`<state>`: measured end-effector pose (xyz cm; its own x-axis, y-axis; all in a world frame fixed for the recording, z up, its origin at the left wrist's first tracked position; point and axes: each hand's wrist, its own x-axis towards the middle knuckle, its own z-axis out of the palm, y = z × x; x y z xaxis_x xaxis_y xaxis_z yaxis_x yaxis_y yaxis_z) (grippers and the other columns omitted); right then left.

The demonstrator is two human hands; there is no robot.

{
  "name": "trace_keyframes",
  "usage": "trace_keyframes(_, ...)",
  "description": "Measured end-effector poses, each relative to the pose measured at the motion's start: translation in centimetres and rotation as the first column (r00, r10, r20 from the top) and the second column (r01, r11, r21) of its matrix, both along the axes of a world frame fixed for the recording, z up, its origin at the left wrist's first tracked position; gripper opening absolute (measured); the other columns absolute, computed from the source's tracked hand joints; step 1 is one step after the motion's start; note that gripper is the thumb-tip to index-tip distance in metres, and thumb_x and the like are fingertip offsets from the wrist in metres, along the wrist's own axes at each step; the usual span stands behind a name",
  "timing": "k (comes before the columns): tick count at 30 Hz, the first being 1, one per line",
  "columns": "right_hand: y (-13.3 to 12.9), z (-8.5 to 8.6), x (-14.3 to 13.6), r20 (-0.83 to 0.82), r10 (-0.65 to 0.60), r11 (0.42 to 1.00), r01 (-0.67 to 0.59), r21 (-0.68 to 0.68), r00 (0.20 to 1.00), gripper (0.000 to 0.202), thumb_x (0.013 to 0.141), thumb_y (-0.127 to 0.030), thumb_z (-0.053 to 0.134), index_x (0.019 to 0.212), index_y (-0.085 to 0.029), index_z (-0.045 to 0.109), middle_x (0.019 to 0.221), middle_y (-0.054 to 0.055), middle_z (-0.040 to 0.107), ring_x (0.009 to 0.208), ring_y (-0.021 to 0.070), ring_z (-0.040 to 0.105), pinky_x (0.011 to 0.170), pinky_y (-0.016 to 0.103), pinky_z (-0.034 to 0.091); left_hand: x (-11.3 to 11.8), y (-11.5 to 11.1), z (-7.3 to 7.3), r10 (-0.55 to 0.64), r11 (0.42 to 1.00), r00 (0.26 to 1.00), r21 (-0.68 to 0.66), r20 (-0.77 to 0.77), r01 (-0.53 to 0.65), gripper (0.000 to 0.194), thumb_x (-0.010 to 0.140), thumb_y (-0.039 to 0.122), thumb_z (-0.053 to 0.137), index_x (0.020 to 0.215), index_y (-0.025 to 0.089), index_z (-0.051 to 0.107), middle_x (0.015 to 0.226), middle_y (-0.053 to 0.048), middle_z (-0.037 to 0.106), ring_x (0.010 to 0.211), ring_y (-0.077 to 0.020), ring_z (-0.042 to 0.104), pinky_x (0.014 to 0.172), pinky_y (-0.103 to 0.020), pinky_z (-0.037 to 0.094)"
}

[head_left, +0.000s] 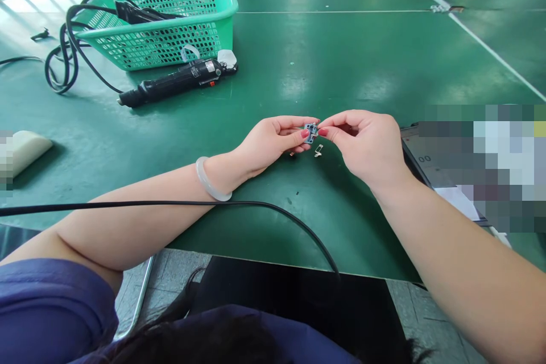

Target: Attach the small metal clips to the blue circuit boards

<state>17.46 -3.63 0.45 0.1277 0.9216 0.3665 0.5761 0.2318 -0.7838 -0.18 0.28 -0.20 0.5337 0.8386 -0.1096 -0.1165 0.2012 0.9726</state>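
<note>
My left hand grips a small blue-grey plastic part with openings in it, thumb on top and fingers behind. Against the right edge of that part, my right hand has its thumb and index finger pinched together. Whatever sits between those fingertips is too small to make out. Just below lies a small bent metal piece on the green table. A tiny copper-coloured bit shows under my left fingers, partly hidden.
A green perforated basket with black cables stands at the back left. In front of it lies a black electric screwdriver. A black cable crosses above my left forearm. To the right is a partly blurred dark-edged device.
</note>
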Motion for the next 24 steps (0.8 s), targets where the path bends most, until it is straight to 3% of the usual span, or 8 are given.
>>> trace_keyframes(4,-0.02,0.09,-0.09,0.013,-0.018,1.000,0.018,-0.018,1.000,0.006,0.078,-0.023,0.070,0.074,-0.021,0.074,0.076,0.002,0.073,0.068,0.0174,0.064,0.066,0.033,0.050,-0.06,-0.01,-0.02,-0.024,1.000,1.000,0.000,0.010,0.024,0.038,0.075,0.005,0.072,0.112,0.014,0.072,0.096,-0.006,0.075,0.079,-0.0095,0.066,0.073,-0.025,0.050)
trace_keyframes(8,-0.16,0.28,-0.31,0.080,-0.019,1.000,0.018,0.025,0.997,0.007,0.079,-0.022,0.070,0.072,-0.021,0.072,0.073,0.001,0.071,0.063,0.0157,0.060,0.062,0.032,0.047,-0.09,0.05,-0.13,-0.026,1.000,1.000,0.010,0.018,0.026,0.042,0.073,0.007,0.075,0.113,0.016,0.072,0.099,-0.007,0.075,0.081,-0.0105,0.065,0.074,-0.025,0.050)
trace_keyframes(19,-0.43,0.25,-0.47,0.268,-0.012,0.992,-0.022,0.125,0.963,0.014,0.082,-0.023,0.068,0.068,-0.022,0.064,0.069,0.001,0.066,0.060,0.0151,0.055,0.059,0.032,0.043,0.13,-0.40,0.59,0.034,0.999,0.999,-0.031,-0.017,-0.035,0.033,0.083,0.011,0.068,0.116,0.013,0.070,0.081,-0.004,0.072,0.071,-0.0075,0.062,0.072,-0.025,0.048)
trace_keyframes(24,-0.58,0.21,-0.62,0.239,0.033,0.989,-0.066,0.133,0.971,0.006,0.082,-0.021,0.067,0.077,-0.022,0.070,0.077,0.002,0.070,0.065,0.0159,0.059,0.062,0.032,0.046,0.32,-0.50,0.83,0.085,0.992,0.996,-0.092,-0.007,-0.086,0.025,0.086,0.012,0.064,0.110,0.012,0.071,0.090,-0.005,0.073,0.073,-0.0065,0.063,0.076,-0.025,0.049)
